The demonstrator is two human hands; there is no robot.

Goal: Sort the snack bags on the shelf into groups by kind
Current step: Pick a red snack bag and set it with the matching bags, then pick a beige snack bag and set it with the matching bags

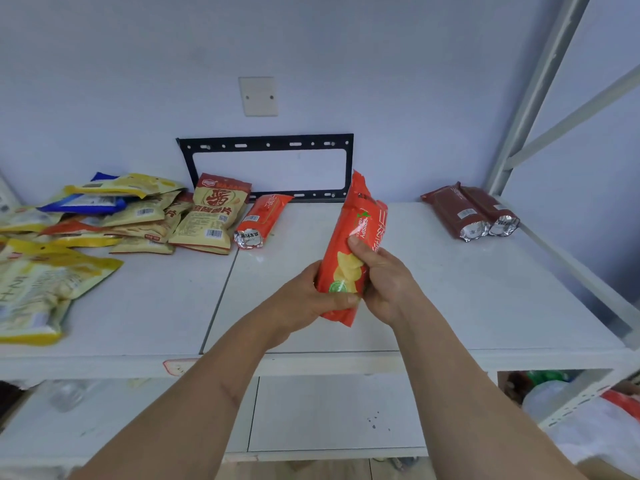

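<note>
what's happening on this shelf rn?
A person is sorting snack bags. Both the left hand and right hand grip a tall orange-red crisp bag above the white shelf. A matching orange-red bag lies at the back, two dark red foil-ended packs sit side by side on the right, and a mixed yellow and beige pile remains left.

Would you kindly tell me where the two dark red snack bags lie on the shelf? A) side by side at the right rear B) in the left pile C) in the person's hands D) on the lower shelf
A: the two dark red snack bags lie side by side at the right rear of the shelf, apart from the left pile.
</note>
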